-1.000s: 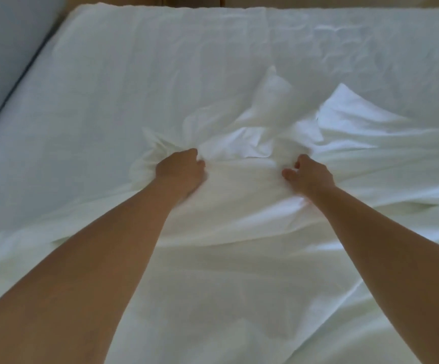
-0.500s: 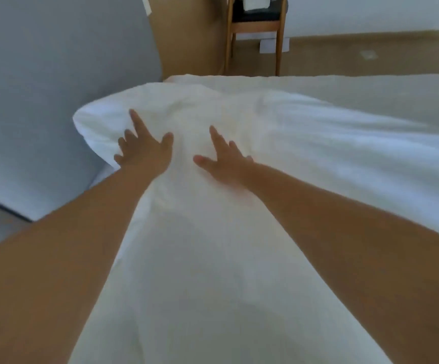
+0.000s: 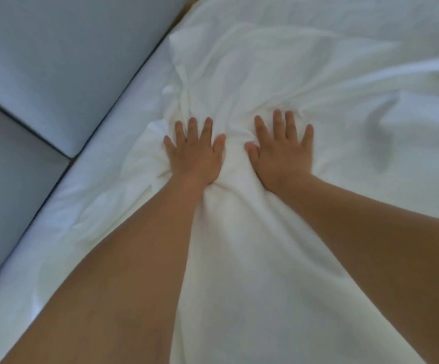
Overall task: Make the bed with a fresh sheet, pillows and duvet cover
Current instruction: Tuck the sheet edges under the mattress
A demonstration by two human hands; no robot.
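Note:
A loose white sheet (image 3: 260, 82) lies rumpled over the bed, bunched into folds ahead of my hands. My left hand (image 3: 196, 152) presses flat on it with fingers spread. My right hand (image 3: 282, 148) lies flat beside it, a hand's width to the right, fingers also spread. Both arms reach forward over the cloth. Along the left, a strip of the smooth sheet-covered mattress (image 3: 87, 179) shows beside the rumpled sheet.
A pale grey padded panel (image 3: 55, 56) runs along the bed's left side, with a second grey panel (image 3: 5, 179) below it, divided by a dark seam. White bedding fills the right side of the view.
My hands let go of the bunched cloth they gripped a second ago and now press flat on it. The view has dropped from the room and chair down to the bed.

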